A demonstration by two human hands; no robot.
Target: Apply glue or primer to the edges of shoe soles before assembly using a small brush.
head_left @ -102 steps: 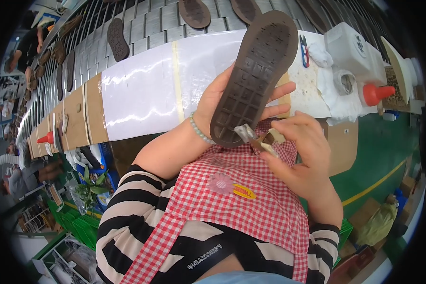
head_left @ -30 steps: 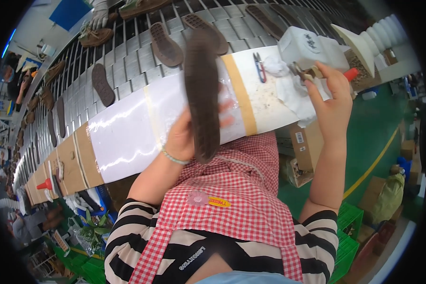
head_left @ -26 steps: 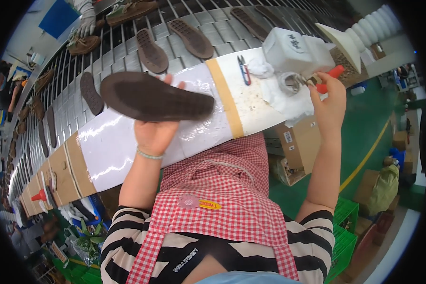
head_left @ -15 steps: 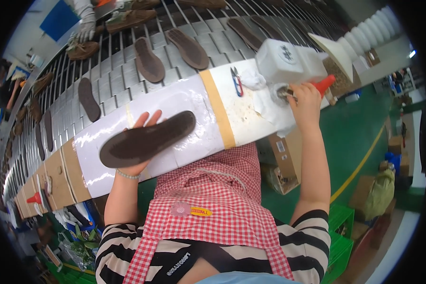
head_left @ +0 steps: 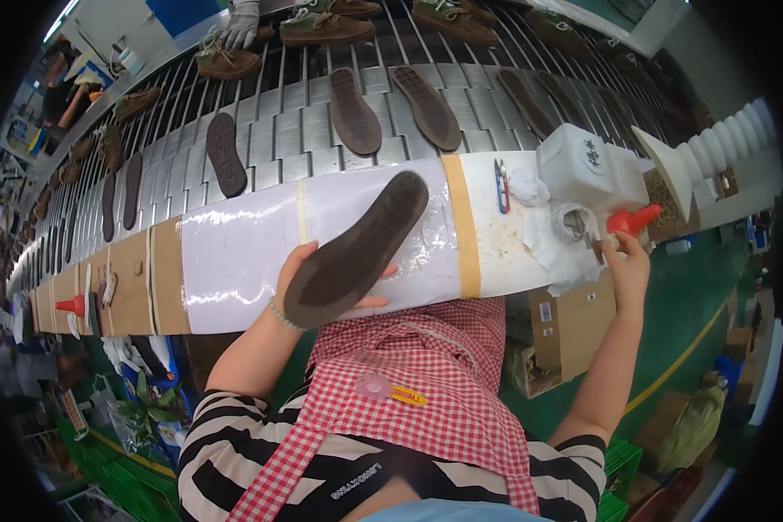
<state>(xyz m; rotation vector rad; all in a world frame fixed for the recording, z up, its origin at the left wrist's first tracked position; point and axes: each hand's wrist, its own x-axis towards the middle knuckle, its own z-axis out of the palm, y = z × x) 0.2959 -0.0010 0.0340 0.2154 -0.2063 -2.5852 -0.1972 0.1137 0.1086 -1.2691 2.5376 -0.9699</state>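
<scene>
My left hand (head_left: 291, 280) is closed round a dark brown shoe sole (head_left: 357, 248) from beneath. The sole slants over the pale covered board, its inner face turned up and darker in the middle than at the rim. Part of my left hand is hidden under it. At the right my right hand (head_left: 630, 268) pinches what looks like a small flat brush (head_left: 597, 249), partly blurred. Just beyond the brush is a small round container (head_left: 574, 223) wrapped in white. A red cone-shaped nozzle (head_left: 633, 219) lies beside it, close to my fingers.
Red-and-blue thread snips (head_left: 502, 186) and a white crumpled wad (head_left: 528, 186) lie near a white plastic jug (head_left: 590, 165). Beyond the board (head_left: 235, 270), a slatted metal conveyor (head_left: 287, 130) carries soles and brown shoes (head_left: 326, 28). Someone's gloved hand (head_left: 241, 24) is at its far side.
My right hand has drawn the brush from over the round container to its near side. The sole in my left hand has turned more upright. The whole view has swung, shifting things rightward.
</scene>
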